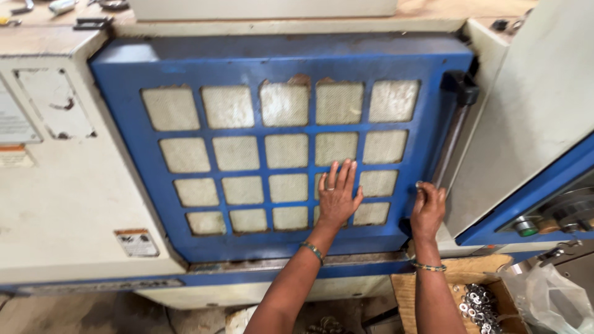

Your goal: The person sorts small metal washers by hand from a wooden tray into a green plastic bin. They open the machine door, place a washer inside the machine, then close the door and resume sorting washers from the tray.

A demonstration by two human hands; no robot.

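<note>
Blue guard door (272, 59) mid-slide, judging by both hands: right hand (427, 210) curled around the vertical bar handle (450, 145) at the door's edge, left hand (337, 195) flat and open against the mesh window grid (281, 158). Next: steady sideways pull along the cream machine housing (55, 204).

Even, diffuse daylight; no hard glare. Soft shadows lie beneath the left hand (337, 196) and right hand (427, 210) on the blue door (124, 80). Wide-angle distortion bows the straight edges towards the frame's borders. Centre sharp; corners slightly soft, lower edge dimmer.
</note>
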